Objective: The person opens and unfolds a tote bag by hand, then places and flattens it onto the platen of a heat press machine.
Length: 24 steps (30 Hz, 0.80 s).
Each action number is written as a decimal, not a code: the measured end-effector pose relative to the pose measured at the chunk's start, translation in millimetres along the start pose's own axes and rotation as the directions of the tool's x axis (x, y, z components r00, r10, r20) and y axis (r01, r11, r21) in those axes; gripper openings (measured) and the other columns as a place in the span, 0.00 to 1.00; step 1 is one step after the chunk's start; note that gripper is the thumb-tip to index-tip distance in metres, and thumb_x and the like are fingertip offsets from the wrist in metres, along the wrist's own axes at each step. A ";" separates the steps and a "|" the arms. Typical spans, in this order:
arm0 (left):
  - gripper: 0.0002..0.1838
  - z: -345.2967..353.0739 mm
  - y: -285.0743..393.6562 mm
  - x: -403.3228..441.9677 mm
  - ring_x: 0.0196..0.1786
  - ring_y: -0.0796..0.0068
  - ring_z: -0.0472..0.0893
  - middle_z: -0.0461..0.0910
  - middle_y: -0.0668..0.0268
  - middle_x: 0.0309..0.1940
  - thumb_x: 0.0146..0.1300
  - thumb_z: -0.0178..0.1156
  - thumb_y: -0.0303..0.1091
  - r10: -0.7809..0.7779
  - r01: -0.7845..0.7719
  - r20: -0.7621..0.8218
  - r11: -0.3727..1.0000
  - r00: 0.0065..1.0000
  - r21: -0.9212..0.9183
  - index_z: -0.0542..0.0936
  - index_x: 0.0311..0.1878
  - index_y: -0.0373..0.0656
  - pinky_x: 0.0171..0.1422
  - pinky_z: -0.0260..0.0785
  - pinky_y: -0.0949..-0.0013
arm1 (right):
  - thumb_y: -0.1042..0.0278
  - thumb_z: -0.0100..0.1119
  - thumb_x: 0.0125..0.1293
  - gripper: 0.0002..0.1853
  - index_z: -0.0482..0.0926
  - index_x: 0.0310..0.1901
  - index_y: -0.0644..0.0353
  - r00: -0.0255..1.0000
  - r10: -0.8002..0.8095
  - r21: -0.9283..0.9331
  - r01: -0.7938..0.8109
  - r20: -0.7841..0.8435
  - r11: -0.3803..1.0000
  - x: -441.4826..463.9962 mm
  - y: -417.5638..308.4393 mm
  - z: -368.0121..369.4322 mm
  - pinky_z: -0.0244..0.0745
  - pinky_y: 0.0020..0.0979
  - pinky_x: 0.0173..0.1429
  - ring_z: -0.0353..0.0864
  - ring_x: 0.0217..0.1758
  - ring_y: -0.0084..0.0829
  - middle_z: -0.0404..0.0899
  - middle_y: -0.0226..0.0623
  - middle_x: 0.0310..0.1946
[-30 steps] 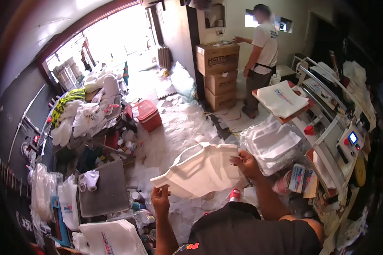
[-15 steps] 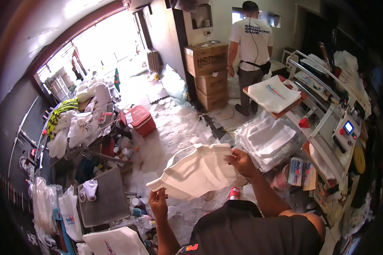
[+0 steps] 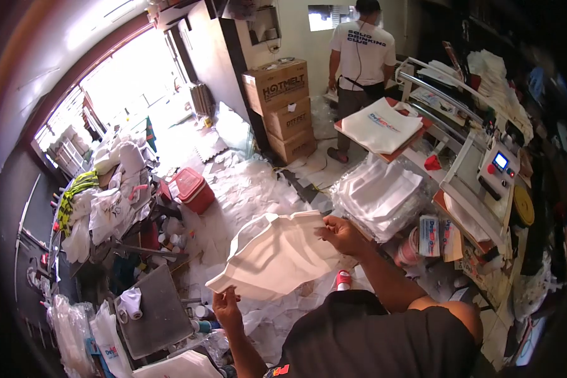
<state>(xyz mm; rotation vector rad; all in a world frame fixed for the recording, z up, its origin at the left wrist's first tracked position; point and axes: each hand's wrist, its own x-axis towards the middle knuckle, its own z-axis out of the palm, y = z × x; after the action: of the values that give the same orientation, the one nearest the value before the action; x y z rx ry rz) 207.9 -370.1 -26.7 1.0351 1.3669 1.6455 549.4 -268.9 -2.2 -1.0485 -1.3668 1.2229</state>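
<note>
A plain white cloth bag is stretched between my two hands in mid-air, its upper edge wavy and light showing through it. My left hand pinches its lower left corner. At the upper right corner my right hand grips the edge between thumb and fingers. A similar white bag with a blue and red print lies flat on the red-edged platen of a heat press, to the right. Beside the press, a stack of white bags in clear plastic sits close beyond my right hand.
A co-worker stands at the back, facing away, next to stacked cardboard boxes. A red lidded bin stands on the littered floor. Heaped cloth covers a table at left. A grey board is near my left hand.
The view has shifted slightly to the right, so the surroundings appear further left. Both hands keep hold of the bag, which stays spread in much the same pose.
</note>
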 end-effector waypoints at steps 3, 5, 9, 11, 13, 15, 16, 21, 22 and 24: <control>0.07 1.8 0.5 0.0 0.30 0.84 0.73 0.81 0.68 0.36 0.65 0.59 0.28 0.013 -0.013 -0.015 1.000 1.000 0.004 0.78 0.46 0.40 0.35 0.66 0.78 | 0.60 0.62 0.65 0.13 0.78 0.42 0.62 1.000 -0.019 -0.016 0.019 -0.018 1.000 0.9 7.9 -1.4 0.72 0.22 0.40 0.74 0.33 0.16 0.78 0.27 0.32; 0.07 0.8 -1.0 -0.1 0.30 0.84 0.73 0.81 0.68 0.37 0.65 0.60 0.28 0.018 -0.017 -0.022 1.000 1.000 0.017 0.78 0.45 0.40 0.35 0.66 0.78 | 0.60 0.62 0.65 0.13 0.78 0.43 0.61 1.000 -0.028 0.012 0.028 0.010 1.000 2.2 15.0 -2.7 0.72 0.22 0.39 0.74 0.32 0.16 0.78 0.27 0.31; 0.07 -3.1 -6.0 0.8 0.31 0.83 0.74 0.81 0.67 0.37 0.65 0.59 0.28 -0.018 0.018 -0.020 1.000 1.000 0.003 0.78 0.45 0.39 0.35 0.66 0.78 | 0.59 0.62 0.65 0.13 0.78 0.42 0.60 1.000 -0.020 0.019 0.020 -0.017 1.000 2.2 23.1 -2.0 0.71 0.22 0.39 0.73 0.32 0.16 0.78 0.26 0.30; 0.07 -1.8 -5.0 1.0 0.31 0.83 0.74 0.81 0.68 0.37 0.65 0.59 0.28 -0.017 0.017 -0.017 1.000 1.000 0.011 0.78 0.45 0.39 0.36 0.66 0.78 | 0.64 0.64 0.64 0.11 0.78 0.44 0.59 1.000 0.004 0.017 -0.005 0.009 1.000 2.8 25.8 -4.1 0.73 0.22 0.44 0.76 0.36 0.16 0.79 0.25 0.34; 0.06 3.0 3.4 -1.3 0.30 0.83 0.74 0.81 0.68 0.36 0.65 0.59 0.28 -0.009 0.010 -0.035 0.999 0.999 0.033 0.78 0.43 0.39 0.36 0.66 0.77 | 0.61 0.63 0.64 0.12 0.78 0.43 0.59 1.000 -0.016 0.004 0.016 -0.006 1.000 4.1 27.0 -2.9 0.72 0.22 0.41 0.75 0.34 0.16 0.78 0.25 0.32; 0.06 2.7 1.1 -1.8 0.30 0.83 0.74 0.81 0.68 0.36 0.65 0.59 0.28 -0.010 0.011 -0.032 1.000 0.999 0.027 0.79 0.43 0.39 0.36 0.66 0.77 | 0.58 0.63 0.65 0.14 0.78 0.42 0.60 0.999 -0.036 -0.012 0.036 -0.021 0.999 4.6 28.1 -2.0 0.71 0.22 0.38 0.73 0.32 0.16 0.77 0.26 0.30; 0.05 2.3 -0.3 -2.3 0.30 0.83 0.74 0.80 0.68 0.35 0.65 0.59 0.28 -0.012 0.013 -0.036 1.000 0.999 0.021 0.79 0.43 0.39 0.36 0.66 0.77 | 0.58 0.63 0.65 0.13 0.77 0.42 0.60 0.999 -0.034 -0.002 0.033 -0.022 0.999 4.7 28.3 -1.7 0.71 0.22 0.38 0.74 0.32 0.16 0.77 0.26 0.30; 0.05 2.6 -1.7 -0.7 0.29 0.84 0.73 0.81 0.68 0.34 0.65 0.59 0.27 -0.008 0.009 -0.043 1.000 0.999 0.029 0.79 0.42 0.39 0.36 0.65 0.78 | 0.59 0.63 0.65 0.13 0.77 0.41 0.60 0.999 -0.031 0.000 0.031 -0.040 1.000 4.9 24.3 -0.6 0.71 0.23 0.38 0.74 0.33 0.17 0.77 0.27 0.30; 0.05 2.5 -1.1 -0.3 0.29 0.84 0.73 0.81 0.68 0.34 0.65 0.59 0.27 -0.004 0.005 -0.040 0.999 0.999 0.034 0.79 0.42 0.39 0.36 0.65 0.78 | 0.59 0.63 0.65 0.13 0.77 0.41 0.60 0.999 -0.025 0.002 0.025 -0.029 1.000 5.0 23.2 -1.0 0.72 0.23 0.39 0.75 0.33 0.17 0.77 0.27 0.30; 0.05 -0.5 -3.5 0.9 0.28 0.84 0.73 0.81 0.68 0.34 0.65 0.59 0.27 0.000 0.001 -0.031 1.000 1.000 0.027 0.79 0.43 0.39 0.36 0.65 0.78 | 0.60 0.63 0.65 0.12 0.77 0.41 0.60 1.000 -0.019 0.003 0.019 -0.020 1.000 4.7 20.1 -1.4 0.72 0.23 0.39 0.75 0.33 0.17 0.77 0.28 0.30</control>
<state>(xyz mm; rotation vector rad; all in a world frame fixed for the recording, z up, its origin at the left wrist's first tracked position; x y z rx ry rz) 207.2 -368.9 -30.1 1.0278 1.4130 1.6533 549.9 -261.6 -21.5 -1.0416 -1.3560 1.1971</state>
